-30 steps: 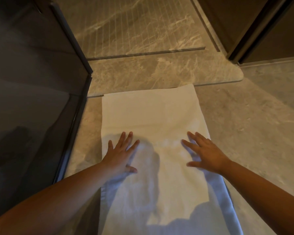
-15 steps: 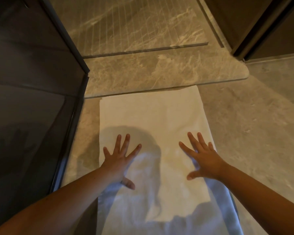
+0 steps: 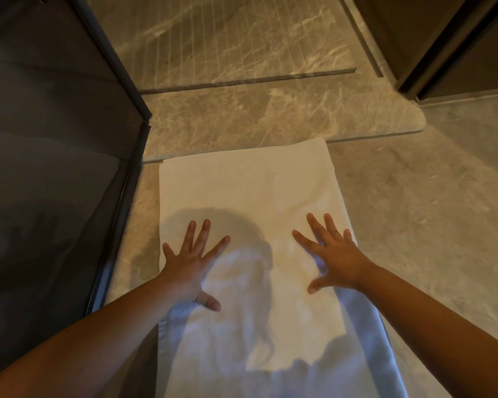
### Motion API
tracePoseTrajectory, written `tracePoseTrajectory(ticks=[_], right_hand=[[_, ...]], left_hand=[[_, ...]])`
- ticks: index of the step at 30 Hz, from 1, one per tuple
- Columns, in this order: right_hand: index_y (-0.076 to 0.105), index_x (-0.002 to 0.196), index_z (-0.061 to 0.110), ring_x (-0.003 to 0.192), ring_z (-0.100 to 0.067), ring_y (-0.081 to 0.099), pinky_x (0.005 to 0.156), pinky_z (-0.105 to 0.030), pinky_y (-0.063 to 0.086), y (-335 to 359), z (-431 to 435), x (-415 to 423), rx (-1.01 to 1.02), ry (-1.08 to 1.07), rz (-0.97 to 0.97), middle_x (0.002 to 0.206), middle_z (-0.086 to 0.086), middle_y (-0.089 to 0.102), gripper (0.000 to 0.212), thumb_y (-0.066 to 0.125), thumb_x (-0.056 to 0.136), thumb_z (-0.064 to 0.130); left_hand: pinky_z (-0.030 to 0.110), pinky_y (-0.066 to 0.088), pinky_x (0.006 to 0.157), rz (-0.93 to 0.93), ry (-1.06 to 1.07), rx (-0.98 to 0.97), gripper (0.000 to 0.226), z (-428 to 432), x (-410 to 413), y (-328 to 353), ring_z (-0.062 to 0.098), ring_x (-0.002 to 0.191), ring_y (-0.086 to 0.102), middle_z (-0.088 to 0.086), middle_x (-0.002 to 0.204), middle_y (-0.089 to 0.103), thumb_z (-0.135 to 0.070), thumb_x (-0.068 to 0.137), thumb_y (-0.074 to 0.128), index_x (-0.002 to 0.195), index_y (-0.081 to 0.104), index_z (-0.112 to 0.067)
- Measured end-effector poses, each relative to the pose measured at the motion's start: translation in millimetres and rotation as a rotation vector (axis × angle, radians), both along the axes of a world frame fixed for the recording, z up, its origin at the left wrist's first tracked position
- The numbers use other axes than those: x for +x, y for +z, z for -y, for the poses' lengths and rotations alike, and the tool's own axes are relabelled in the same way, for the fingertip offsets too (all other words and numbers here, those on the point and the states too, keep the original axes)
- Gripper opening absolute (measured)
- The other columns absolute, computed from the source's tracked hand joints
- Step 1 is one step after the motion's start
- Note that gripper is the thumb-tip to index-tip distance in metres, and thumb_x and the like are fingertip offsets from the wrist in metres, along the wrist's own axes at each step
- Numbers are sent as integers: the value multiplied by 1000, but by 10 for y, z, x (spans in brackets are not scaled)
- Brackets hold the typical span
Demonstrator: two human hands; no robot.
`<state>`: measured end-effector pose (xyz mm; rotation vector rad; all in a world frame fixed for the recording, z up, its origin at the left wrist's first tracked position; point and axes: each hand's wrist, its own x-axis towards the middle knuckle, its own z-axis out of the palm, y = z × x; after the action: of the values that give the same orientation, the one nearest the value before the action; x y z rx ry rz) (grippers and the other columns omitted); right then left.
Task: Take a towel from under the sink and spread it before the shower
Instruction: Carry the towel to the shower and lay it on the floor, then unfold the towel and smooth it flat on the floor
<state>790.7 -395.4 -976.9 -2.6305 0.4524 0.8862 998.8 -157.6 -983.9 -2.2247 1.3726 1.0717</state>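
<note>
While both palms pressed down on it, the white towel (image 3: 242, 191) lay flat on the stone floor (image 3: 414, 211), its far edge touching the raised marble threshold (image 3: 270, 116) of the shower. The left hand (image 3: 189, 265) rested near the towel's left edge with its fingers fanned wide and thumb stretched out toward the middle; its grip held nothing, only bearing on the cloth. The right hand (image 3: 335, 258) sat near the right edge, fingers likewise splayed and grasping nothing. A shadow fell across the cloth between the hands (its outline was soft). The dark glass panel (image 3: 55, 168) stood just beside the towel on the left, with a strip of bare floor between them. Ribbed marble covered the shower floor (image 3: 227, 38) beyond the threshold.
</note>
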Motion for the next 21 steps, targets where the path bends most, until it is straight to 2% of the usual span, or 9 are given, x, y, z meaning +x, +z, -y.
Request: tracePoseTrajectory(ticks=[5,9,11,14,16,18,21], right_hand=[[-30,129,29,131,-33,-34,109,-62,1,-16,-19,-24,-15,3,39,137,3,-42,122,64,62,67],[-25,133,27,136,-31,-26,112,-57,5,7,-25,-62,-14,-10,89,141,4,-37,114,62,68,63],[-17,138,31,140,-30,-19,113,-53,9,25,-59,-66,11,-34,156,149,2,-26,105,61,73,59],[0,139,32,143,-26,3,113,-41,21,58,-149,-36,55,-45,305,156,-5,1,90,63,78,48],[13,141,27,141,-24,17,110,-34,25,70,-222,9,69,-38,371,154,-7,14,81,64,80,43],[22,142,25,136,-21,27,104,-30,30,81,-305,68,85,-57,405,150,-7,25,73,61,82,40],[30,139,23,124,-21,39,92,-31,41,92,-438,175,93,-51,428,139,-7,38,64,59,84,39]], left_hand=[[76,3,98,9,-3,-38,134,-43,32,-10,30,118,-50,0,126,-59,-85,41,58,120,-43,-45],[68,2,104,32,45,-100,131,-99,-4,-29,27,122,-45,1,131,-52,-82,48,58,127,-36,-37],[63,3,108,65,81,-129,124,-164,-42,-42,24,124,-42,0,133,-48,-78,57,57,134,-29,-32],[56,4,111,96,158,-223,102,-286,-98,-49,19,129,-37,-1,140,-41,-69,72,52,142,-13,-33],[51,8,112,108,221,-299,87,-363,-104,-14,17,136,-26,1,150,-28,-61,80,51,145,2,-31],[45,20,112,150,280,-400,70,-432,-91,35,22,142,-3,7,156,-5,-51,85,52,143,23,-24],[37,36,96,185,468,-584,45,-508,-56,109,32,129,35,17,142,36,-31,85,61,123,52,-10]])
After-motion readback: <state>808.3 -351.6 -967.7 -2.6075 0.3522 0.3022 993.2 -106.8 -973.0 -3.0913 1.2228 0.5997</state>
